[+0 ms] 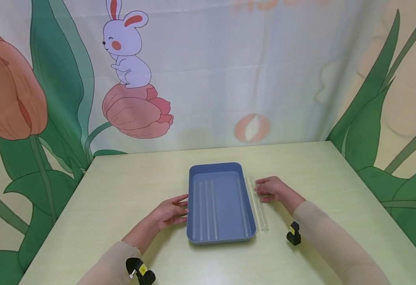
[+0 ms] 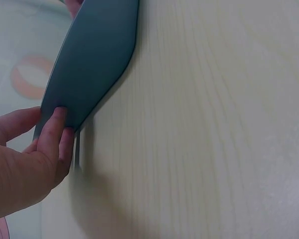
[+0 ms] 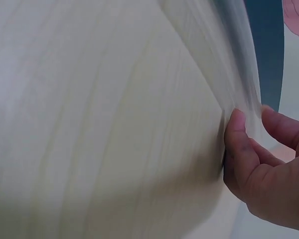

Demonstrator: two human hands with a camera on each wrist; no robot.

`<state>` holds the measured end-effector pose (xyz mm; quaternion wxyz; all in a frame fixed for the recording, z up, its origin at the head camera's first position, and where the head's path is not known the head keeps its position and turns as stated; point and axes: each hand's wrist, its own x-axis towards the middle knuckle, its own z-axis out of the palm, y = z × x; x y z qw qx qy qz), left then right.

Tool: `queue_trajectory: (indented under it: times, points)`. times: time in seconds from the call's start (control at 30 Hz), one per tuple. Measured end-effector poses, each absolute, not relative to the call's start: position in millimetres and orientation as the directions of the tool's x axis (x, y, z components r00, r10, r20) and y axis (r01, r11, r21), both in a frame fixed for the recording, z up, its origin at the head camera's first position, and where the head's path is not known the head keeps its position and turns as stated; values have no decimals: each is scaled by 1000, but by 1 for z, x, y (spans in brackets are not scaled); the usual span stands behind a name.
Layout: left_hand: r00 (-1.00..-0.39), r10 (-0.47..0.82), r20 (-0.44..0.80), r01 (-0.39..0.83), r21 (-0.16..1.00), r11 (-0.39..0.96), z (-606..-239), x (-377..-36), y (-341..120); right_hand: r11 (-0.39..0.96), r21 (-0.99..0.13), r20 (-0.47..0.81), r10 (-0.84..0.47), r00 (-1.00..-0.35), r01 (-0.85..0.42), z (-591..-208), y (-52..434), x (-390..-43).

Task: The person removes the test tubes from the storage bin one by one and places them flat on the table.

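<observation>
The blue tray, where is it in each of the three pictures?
Head view: the blue tray sits mid-table, between the left hand and the right hand.
Left wrist view: its dark outer wall runs from the top edge down to the fingertips touching it.
Right wrist view: only a dark strip at top right, behind the clear tube.
Shared landmark: the pale wood-grain table.

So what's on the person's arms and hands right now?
Both forearms wear snug beige sleeves that end at the wrists. A small black device with a yellow marking is strapped by the right wrist, a similar one by the left. The hands are bare.
</observation>
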<state>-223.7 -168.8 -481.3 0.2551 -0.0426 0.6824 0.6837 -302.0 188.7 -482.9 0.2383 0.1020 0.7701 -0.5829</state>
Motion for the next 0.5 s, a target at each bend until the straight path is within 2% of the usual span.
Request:
queue_trajectory:
  times: [0.5]
  points:
    - [-868, 261, -422, -421, 905, 60, -483, -226, -169, 347, -850, -452, -94, -887, 396, -483, 177, -300]
